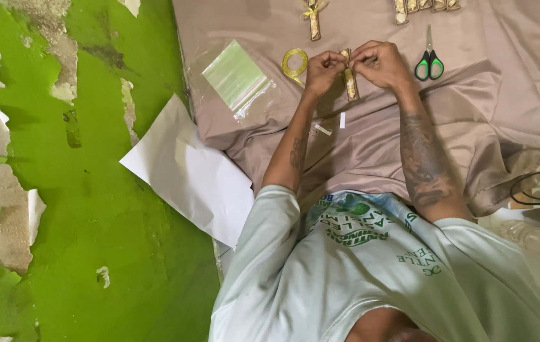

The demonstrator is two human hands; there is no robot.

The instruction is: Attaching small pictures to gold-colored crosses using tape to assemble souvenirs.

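My left hand (322, 68) and my right hand (379, 62) meet over a taupe cloth (485, 114), fingertips pinched together at the top end of a small narrow gold-wrapped packet (351, 85). Both hands grip it, and thin gold ribbon seems to run between the fingers. A spool of gold ribbon (295, 63) lies just left of my left hand. Scissors with green handles (429, 63) lie just right of my right hand, blades pointing away from me.
A similar gold packet tied with a bow (313, 19) and a row of several more (425, 5) lie at the cloth's far edge. Clear plastic bags (235, 77) sit left, white paper (188, 171) overlaps the green floor (93, 190), a black cable (536, 187) lies right.
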